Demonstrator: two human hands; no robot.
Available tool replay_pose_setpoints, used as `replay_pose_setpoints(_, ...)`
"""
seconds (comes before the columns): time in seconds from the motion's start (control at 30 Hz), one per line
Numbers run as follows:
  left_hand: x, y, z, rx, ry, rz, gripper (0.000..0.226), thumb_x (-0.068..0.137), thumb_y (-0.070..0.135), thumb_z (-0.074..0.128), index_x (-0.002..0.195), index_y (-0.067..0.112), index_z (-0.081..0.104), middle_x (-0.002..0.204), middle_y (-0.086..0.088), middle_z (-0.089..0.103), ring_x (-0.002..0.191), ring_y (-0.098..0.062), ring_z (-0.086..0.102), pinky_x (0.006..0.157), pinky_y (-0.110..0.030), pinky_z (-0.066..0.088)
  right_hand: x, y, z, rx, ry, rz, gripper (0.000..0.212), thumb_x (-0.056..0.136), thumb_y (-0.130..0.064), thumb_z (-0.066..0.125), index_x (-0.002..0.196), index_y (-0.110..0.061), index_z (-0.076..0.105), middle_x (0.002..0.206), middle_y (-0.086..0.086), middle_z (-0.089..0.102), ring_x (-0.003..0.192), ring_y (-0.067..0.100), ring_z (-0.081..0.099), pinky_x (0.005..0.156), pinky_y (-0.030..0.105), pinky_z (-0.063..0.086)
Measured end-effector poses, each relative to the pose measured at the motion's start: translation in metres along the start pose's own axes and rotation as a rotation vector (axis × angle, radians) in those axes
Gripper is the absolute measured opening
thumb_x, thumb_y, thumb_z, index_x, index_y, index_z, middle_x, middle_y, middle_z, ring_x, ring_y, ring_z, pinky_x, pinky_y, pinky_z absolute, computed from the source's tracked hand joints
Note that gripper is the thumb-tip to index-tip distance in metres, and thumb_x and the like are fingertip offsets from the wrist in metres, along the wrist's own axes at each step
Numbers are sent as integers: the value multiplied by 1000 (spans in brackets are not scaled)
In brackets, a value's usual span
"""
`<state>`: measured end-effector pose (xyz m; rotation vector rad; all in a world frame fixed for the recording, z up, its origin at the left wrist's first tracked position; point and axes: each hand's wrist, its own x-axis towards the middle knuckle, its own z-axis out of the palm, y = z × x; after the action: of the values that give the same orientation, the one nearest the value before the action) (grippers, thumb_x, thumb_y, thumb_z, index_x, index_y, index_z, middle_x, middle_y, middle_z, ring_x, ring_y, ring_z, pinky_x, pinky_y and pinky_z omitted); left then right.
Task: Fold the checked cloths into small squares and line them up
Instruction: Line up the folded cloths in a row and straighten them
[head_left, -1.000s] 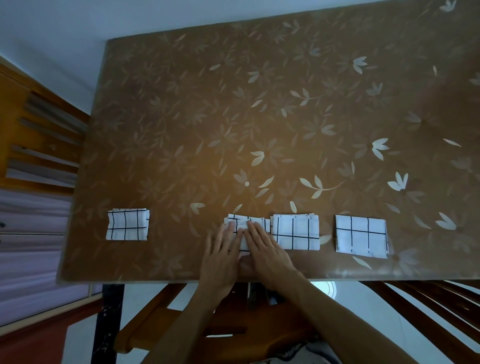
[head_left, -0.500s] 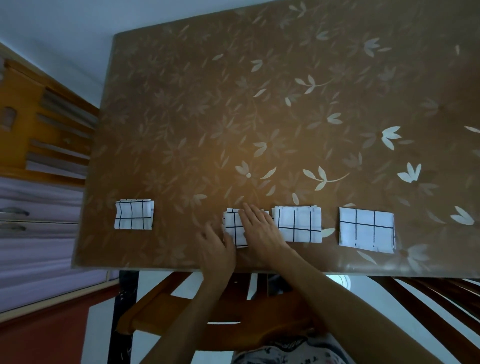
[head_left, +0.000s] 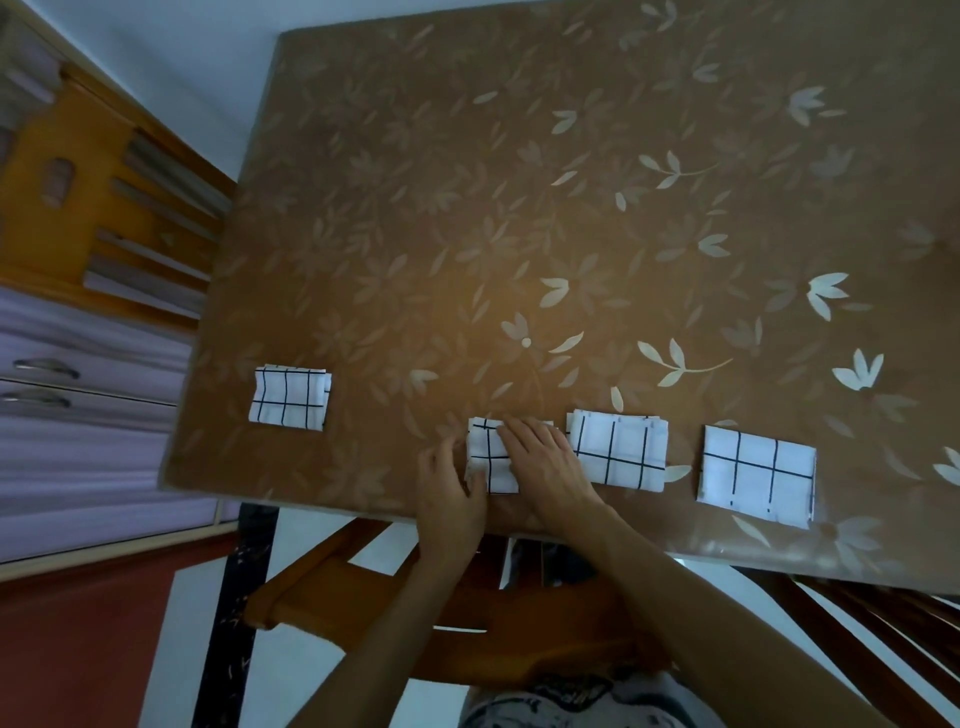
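Several folded white cloths with black checks lie in a row near the front edge of the brown flowered table. One cloth sits apart at the left. Two more, a middle cloth and a right cloth, lie to the right of my hands. Between them is a smaller folded cloth. My right hand lies flat on it, covering its right half. My left hand is at its left edge, thumb on the lower corner.
A wooden chair stands under the table's front edge. Left of the table are a wooden cabinet and pale drawers with metal handles. Dark chair slats show at the lower right.
My left hand slid off the top of the small cloth to its left edge. My right hand stayed pressed on it. The view shifted, so the table appears further right.
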<state>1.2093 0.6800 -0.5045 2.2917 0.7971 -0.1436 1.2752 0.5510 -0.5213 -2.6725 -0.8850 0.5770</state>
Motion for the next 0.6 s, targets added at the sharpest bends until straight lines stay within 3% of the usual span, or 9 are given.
replay_pose_setpoints(0.07, -10, 1, 2, -114, 15, -266, 47, 93, 25, 64, 134, 11, 47, 129, -6, 55, 110, -19, 58, 91, -36, 52, 0, -1, 0, 9, 34, 6, 71, 80, -17, 76, 143, -8, 43, 147, 11, 45, 137, 28, 41, 112, 42, 33)
replay_pose_setpoints(0.13, -15, 4, 7, -511, -108, -589, 41, 94, 15, 63, 132, 9, 49, 119, -10, 64, 94, -23, 71, 79, -36, 60, -1, -2, -1, 67, 36, -18, 76, 86, -22, 70, 149, -9, 30, 154, 10, 34, 143, 28, 29, 117, 41, 23)
replay_pose_setpoints(0.2, -13, 6, 12, -812, -194, -691, 41, 93, 5, 61, 132, 8, 51, 113, -14, 69, 86, -22, 76, 70, -31, 62, -2, -3, -7, 101, 30, -35, 83, 84, -27, 71, 151, -11, 25, 156, 9, 29, 144, 27, 24, 117, 40, 18)
replay_pose_setpoints(0.3, -5, 11, 14, -895, -164, -605, 44, 87, -3, 67, 129, 6, 53, 105, -13, 73, 87, -21, 75, 72, -30, 61, -4, -1, -14, 91, 3, -70, 81, 82, -34, 70, 149, -11, 30, 154, 8, 32, 143, 27, 26, 116, 41, 21)
replay_pose_setpoints(0.37, -4, 12, 15, -751, -111, -499, 40, 89, 0, 68, 123, 10, 50, 96, -10, 73, 79, -17, 75, 67, -26, 60, -3, 2, -12, 97, -2, -73, 75, 82, -37, 66, 146, -11, 37, 151, 8, 38, 140, 28, 31, 114, 42, 25)
replay_pose_setpoints(0.47, -5, 6, 17, -370, -54, -283, 34, 95, 16, 65, 123, 17, 46, 96, -9, 72, 67, -10, 73, 58, -18, 56, 4, 6, -6, 74, 65, -53, 56, 85, -18, 69, 137, -13, 50, 139, 6, 53, 127, 28, 47, 104, 39, 38)
replay_pose_setpoints(0.6, -4, 6, 14, -271, -42, -256, 22, 96, 19, 64, 112, 13, 50, 81, -7, 72, 54, -4, 69, 49, -13, 50, 22, 6, -8, 143, 149, 60, 37, 86, -17, 71, 121, -11, 62, 112, 8, 63, 102, 30, 59, 83, 40, 49)
